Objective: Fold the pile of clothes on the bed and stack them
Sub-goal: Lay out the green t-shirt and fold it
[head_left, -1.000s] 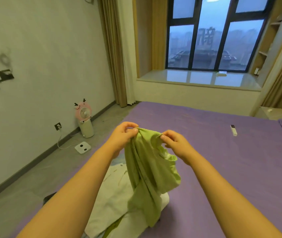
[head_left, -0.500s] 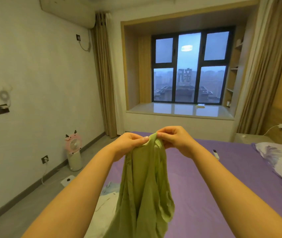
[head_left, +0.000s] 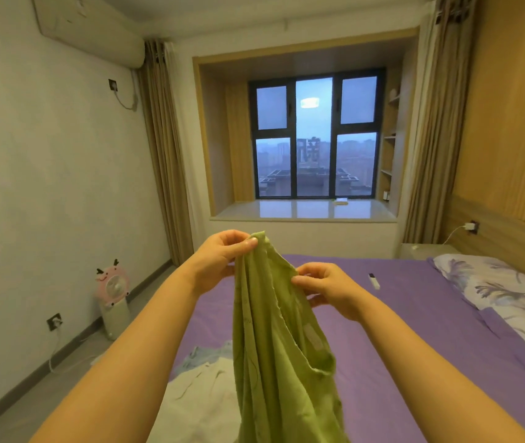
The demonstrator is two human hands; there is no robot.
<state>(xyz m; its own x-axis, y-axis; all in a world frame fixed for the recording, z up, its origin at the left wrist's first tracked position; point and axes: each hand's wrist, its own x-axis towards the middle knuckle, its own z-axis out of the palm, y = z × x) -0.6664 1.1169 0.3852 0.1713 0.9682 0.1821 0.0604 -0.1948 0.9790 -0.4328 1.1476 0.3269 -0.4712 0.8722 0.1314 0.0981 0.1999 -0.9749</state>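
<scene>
Green garment (head_left: 274, 346), white unreadable label, both hands' grip.

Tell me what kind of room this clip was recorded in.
Most likely a home bedroom: a bed with a purple sheet, a floral pillow by the headboard wall, and a curtained bay window. Both hands hold up a green garment.

The single head camera is looking forward over the bed (head_left: 398, 330) toward the window (head_left: 315, 139), hands (head_left: 222, 260) close below.
</scene>
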